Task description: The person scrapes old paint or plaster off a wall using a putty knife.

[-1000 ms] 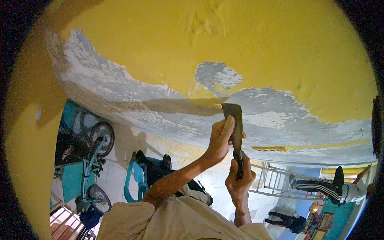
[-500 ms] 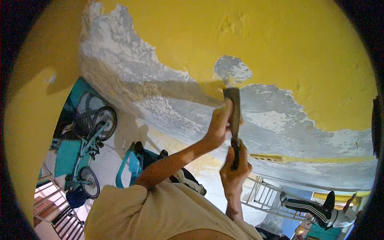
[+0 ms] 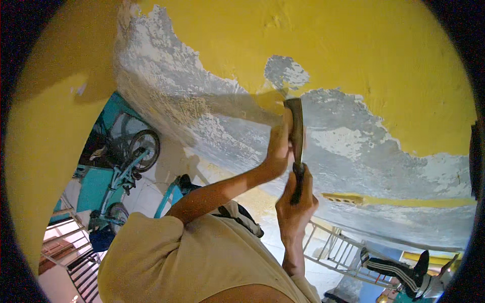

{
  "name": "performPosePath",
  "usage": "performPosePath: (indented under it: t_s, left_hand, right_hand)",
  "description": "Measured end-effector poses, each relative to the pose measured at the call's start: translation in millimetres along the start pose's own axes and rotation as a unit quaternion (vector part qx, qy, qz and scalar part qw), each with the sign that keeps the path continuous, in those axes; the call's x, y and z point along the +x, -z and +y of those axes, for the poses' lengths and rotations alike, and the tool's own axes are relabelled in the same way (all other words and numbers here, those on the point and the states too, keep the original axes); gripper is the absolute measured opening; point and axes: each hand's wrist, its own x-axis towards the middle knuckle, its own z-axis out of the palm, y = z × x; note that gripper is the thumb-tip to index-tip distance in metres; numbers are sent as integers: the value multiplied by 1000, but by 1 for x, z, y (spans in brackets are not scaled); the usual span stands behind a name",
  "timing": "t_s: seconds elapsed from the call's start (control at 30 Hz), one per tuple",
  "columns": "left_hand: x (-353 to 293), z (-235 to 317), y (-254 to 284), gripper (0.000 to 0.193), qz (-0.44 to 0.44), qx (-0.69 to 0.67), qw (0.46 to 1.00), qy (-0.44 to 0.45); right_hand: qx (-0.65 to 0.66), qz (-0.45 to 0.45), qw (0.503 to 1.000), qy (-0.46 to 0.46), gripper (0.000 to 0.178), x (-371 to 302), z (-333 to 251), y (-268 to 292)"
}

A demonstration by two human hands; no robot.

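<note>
My right hand (image 3: 296, 204) is wrapped round the dark handle of a machete (image 3: 297, 123), which stands nearly upright in the view. Higher up, my left hand (image 3: 281, 144) grips the broad blade from its left side, some of its fingers hidden behind the metal. The blade's upper end is at the yellow wall (image 3: 353, 45), just below a small grey patch (image 3: 285, 72) where paint is gone. Around the blade runs a wide band of bare grey and white plaster (image 3: 343, 123) with a ragged paint edge.
On the left a teal bicycle (image 3: 118, 177) stands behind the wall's corner, near metal railings (image 3: 83, 272). A teal chair (image 3: 169, 198) is partly hidden by my left arm. At lower right are a ladder (image 3: 328, 247) and another person in dark striped trousers (image 3: 396, 267).
The view has shifted and turned slightly. Both hands keep their hold on the machete, whose upper end sits slightly further right relative to the small grey patch.
</note>
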Motion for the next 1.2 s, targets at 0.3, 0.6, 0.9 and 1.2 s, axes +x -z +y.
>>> performPosePath:
  t_s: [0.3,0.6,0.9,1.2]
  left_hand:
    - [-8,23,-1,39,5,78,991,104]
    - [-9,26,-12,37,95,16,995,25]
    - [-1,27,1,32,-48,48,997,-49]
    - [-7,23,-15,37,44,52,997,-38]
  right_hand:
    - [3,11,998,-67,24,-12,9,8]
    - [-3,16,1000,24,29,-1,-7,4]
    - [-2,52,999,15,23,-7,-23,-6]
    - [-2,19,1000,7,27,-5,-10,3]
